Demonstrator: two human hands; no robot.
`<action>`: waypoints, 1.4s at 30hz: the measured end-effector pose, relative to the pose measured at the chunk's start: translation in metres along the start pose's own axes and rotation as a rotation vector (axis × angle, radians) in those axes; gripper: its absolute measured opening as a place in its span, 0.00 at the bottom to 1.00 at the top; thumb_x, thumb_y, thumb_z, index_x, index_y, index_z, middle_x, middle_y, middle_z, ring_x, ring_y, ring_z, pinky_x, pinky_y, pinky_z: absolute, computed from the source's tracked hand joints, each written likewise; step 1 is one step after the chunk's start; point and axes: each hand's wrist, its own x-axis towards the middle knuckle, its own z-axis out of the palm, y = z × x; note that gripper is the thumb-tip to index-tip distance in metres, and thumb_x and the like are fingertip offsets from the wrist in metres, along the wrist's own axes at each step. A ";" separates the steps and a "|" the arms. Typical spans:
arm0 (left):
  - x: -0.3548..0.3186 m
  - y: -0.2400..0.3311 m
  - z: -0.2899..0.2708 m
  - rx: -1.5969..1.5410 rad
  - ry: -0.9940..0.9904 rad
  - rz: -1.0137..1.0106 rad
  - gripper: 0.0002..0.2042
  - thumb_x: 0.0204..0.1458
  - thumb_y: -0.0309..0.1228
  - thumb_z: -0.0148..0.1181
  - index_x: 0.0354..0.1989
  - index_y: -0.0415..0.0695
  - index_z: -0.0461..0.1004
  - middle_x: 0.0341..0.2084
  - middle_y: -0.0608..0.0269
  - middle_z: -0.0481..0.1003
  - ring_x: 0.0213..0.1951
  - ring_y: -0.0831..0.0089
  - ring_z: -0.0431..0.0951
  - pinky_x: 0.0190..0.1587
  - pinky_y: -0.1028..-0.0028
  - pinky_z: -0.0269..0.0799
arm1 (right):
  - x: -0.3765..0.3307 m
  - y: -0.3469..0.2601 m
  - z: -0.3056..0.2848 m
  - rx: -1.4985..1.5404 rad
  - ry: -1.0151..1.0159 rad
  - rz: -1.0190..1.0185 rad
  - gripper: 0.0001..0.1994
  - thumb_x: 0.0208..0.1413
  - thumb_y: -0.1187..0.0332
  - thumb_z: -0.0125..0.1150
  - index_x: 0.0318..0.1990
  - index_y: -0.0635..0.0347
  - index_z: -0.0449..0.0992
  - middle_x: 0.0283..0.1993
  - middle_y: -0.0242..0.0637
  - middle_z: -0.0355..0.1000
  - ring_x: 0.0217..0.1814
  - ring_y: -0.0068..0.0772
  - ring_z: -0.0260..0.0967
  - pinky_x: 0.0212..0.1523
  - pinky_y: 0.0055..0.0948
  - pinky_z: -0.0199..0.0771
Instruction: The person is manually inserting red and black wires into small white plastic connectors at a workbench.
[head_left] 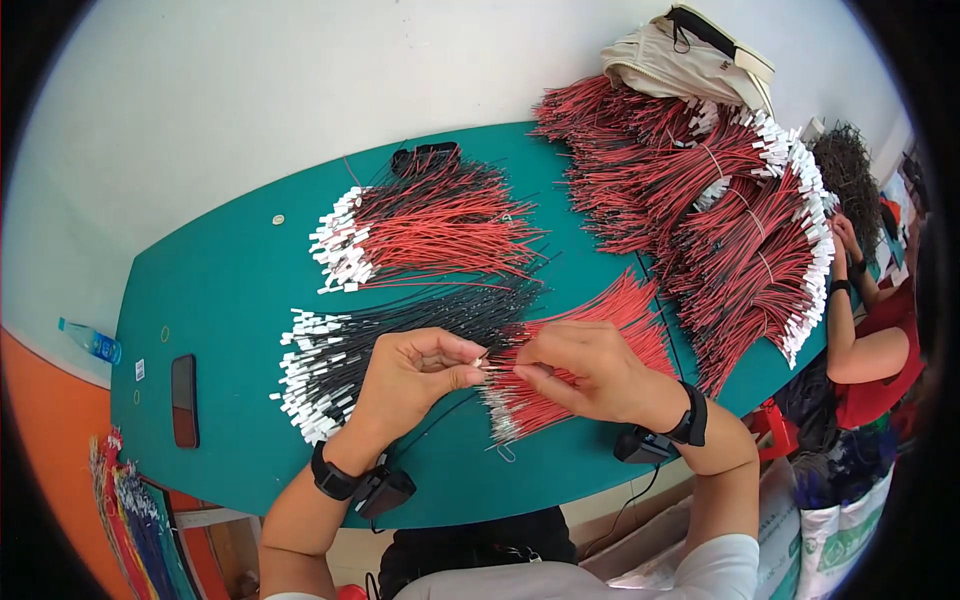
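Note:
My left hand (420,375) is closed in a pinch over the middle of the green table, with a small pale connector (480,362) at its fingertips. Facing it, my right hand (585,368) pinches what looks like a thin red wire whose end points at that connector. Whether the wire sits inside the connector is too small to tell. Under my right hand lies a fan of loose red wires (630,325) with bare-looking pale ends towards me. Black wires with white connectors (335,325) spread out beneath and beyond my left hand.
Behind lies a bundle of red and black wires with white connectors (430,235). Large tied bundles (700,220) fill the right side, a beige bag (680,65) on top. A phone (185,400) and a bottle (90,341) lie left. Another person (870,345) works at far right.

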 end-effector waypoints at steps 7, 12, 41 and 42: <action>-0.002 -0.006 -0.001 0.027 0.006 0.071 0.09 0.49 0.18 0.66 0.39 0.33 0.78 0.34 0.59 0.79 0.37 0.78 0.79 0.43 0.79 0.77 | 0.000 -0.002 0.001 -0.049 0.023 -0.029 0.06 0.46 0.77 0.67 0.32 0.61 0.75 0.27 0.38 0.72 0.27 0.39 0.72 0.26 0.33 0.71; -0.003 -0.004 0.000 0.050 0.014 0.060 0.08 0.49 0.18 0.65 0.39 0.33 0.79 0.34 0.60 0.79 0.37 0.79 0.79 0.43 0.79 0.76 | 0.000 -0.002 0.002 -0.095 0.026 -0.061 0.07 0.45 0.77 0.67 0.32 0.60 0.75 0.26 0.36 0.71 0.25 0.38 0.71 0.24 0.32 0.70; -0.006 -0.004 0.002 0.177 -0.014 0.136 0.10 0.48 0.14 0.64 0.39 0.33 0.79 0.37 0.57 0.77 0.38 0.75 0.79 0.43 0.78 0.77 | 0.000 -0.003 0.001 -0.080 -0.026 -0.036 0.04 0.48 0.75 0.67 0.31 0.60 0.76 0.24 0.37 0.71 0.24 0.38 0.71 0.23 0.33 0.69; -0.005 -0.005 0.002 0.203 -0.015 0.150 0.10 0.48 0.14 0.64 0.39 0.34 0.79 0.37 0.57 0.77 0.38 0.75 0.79 0.43 0.78 0.78 | -0.001 -0.003 0.001 -0.081 -0.026 -0.036 0.04 0.48 0.75 0.67 0.31 0.60 0.76 0.24 0.37 0.71 0.24 0.38 0.71 0.23 0.33 0.69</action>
